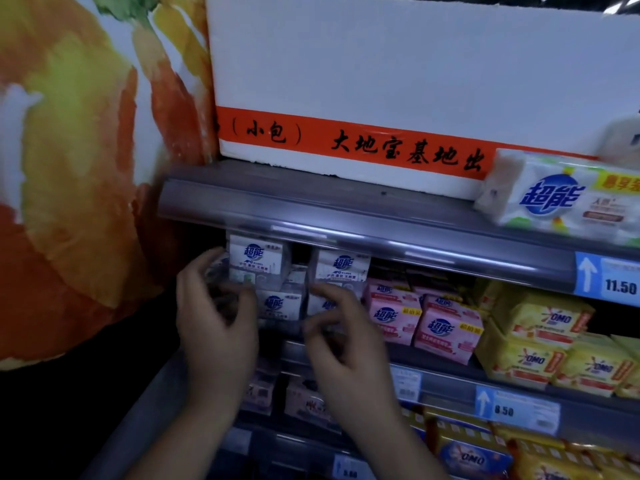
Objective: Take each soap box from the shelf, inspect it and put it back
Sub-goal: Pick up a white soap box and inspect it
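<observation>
Several white soap boxes with a blue logo stand stacked at the left end of the middle shelf [450, 367]. My left hand [214, 320] holds the upper left white soap box [258, 259] by its lower left corner, fingers on its left side and thumb under its front. My right hand [346, 344] hovers with loosely curled fingers in front of the lower white boxes [280, 303], just below the upper right white box [341, 266]. It holds nothing. Both hands hide part of the lower row.
Pink soap packs [446, 332] and yellow OMO packs [540, 323] fill the shelf to the right. A wrapped soap pack [561, 199] and a white foam box [381, 81] sit on the upper shelf [311, 206]. Blue price tags [606, 278] line the rails. A painted wall [86, 168] closes off the left.
</observation>
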Tool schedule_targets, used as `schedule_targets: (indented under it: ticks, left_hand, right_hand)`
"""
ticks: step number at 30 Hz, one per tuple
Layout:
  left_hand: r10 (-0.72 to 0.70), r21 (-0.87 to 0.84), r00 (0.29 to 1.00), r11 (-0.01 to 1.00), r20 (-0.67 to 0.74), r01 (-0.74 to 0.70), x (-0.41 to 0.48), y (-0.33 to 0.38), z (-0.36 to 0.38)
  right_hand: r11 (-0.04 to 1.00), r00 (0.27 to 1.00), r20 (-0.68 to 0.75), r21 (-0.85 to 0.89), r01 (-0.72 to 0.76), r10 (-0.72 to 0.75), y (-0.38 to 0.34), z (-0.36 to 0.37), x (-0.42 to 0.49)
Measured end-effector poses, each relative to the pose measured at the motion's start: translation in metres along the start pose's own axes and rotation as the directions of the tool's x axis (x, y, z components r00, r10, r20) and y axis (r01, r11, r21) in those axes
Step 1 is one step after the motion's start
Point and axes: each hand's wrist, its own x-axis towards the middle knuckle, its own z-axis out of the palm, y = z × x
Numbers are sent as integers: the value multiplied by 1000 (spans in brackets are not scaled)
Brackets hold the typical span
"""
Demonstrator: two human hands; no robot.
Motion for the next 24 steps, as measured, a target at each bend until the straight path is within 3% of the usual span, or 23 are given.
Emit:
schedule_targets:
  ticks: [2,5,11,15,18,24]
  left_hand:
    - [-84,37,991,996,104,81,11,-3,-3]
    - [-86,61,974,995,207,75,17,0,-4]
    - [-64,51,987,997,145,57,9,7,-24]
    - [-153,-161,957,967,247,196,-16,19,-35]
    - [-80,-318,929,926,362,203,-34,27,-39]
    - [-28,-492,809,782,587,383,-58,33,-31]
  right_hand:
    - [999,991,132,18,-35,32,-4,18,7]
    - [984,978,194,136,-111,84,-10,36,17]
    - [964,991,101,243,-111,88,-18,30,1]
    - [933,989,104,333,-137,108,-24,17,-23]
    - [912,983,115,371,-177,144,-21,1,-44]
    - [909,974,149,359,-214,170,-11,-49,-67]
